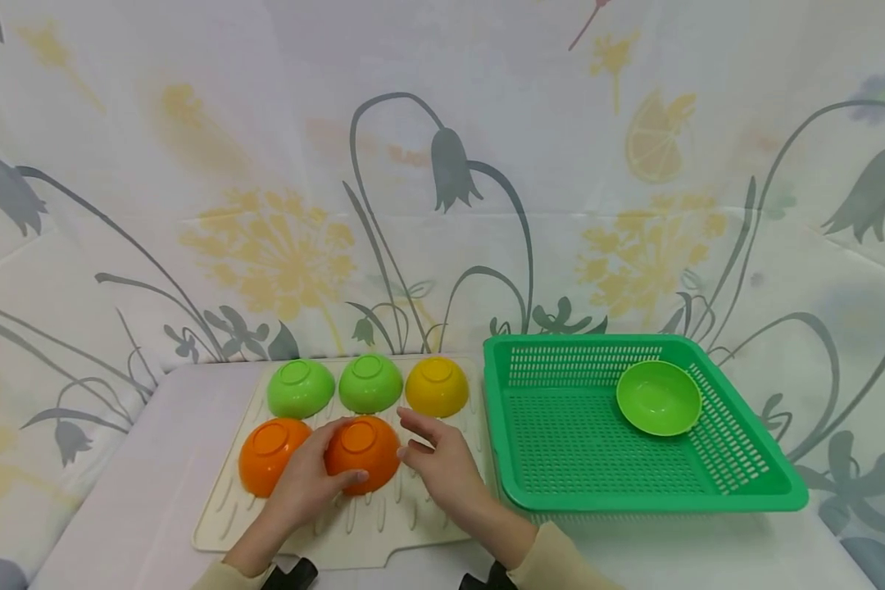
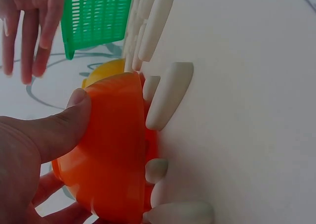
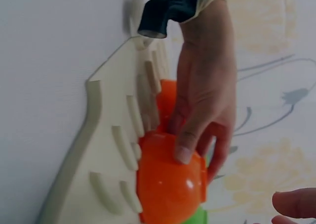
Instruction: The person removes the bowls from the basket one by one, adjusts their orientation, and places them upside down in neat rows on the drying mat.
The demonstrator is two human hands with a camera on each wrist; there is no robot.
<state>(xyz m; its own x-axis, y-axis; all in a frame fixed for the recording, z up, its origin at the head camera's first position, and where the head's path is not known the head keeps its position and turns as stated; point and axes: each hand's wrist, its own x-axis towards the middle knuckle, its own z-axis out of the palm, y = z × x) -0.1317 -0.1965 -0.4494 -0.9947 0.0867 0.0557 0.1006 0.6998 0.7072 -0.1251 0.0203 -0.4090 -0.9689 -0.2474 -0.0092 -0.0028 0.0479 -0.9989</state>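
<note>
Cream-coloured and ribbed, the drying mat (image 1: 383, 533) lies low and left of centre in the head view, and both forearms come up onto it from the bottom edge. The left hand (image 1: 306, 483) grips an upturned orange bowl (image 1: 363, 453) in the mat's near row: in the left wrist view the thumb (image 2: 59, 127) presses flat on the bowl's side while other fingers curl under its far rim. That bowl is tipped, one edge raised off the mat's ribs.

Just to its right in the head view, the right hand (image 1: 442, 463) hovers with fingers loosely spread and holding nothing; its fingertips sit close to the bowl, but I cannot tell whether they touch it.

A second orange bowl (image 1: 269, 455) rests upside down just left of the gripped one. Behind them, in the far row, stand two light green bowls (image 1: 300, 387) (image 1: 369, 382) and a yellow bowl (image 1: 437, 385), all inverted.

A green perforated basket (image 1: 708, 492) fills the lower right of the frame, just beside the mat. One green bowl (image 1: 659, 398) sits open side up, tilted against the basket's far right wall. A flower-printed cloth (image 1: 442, 164) fills the upper frame.
</note>
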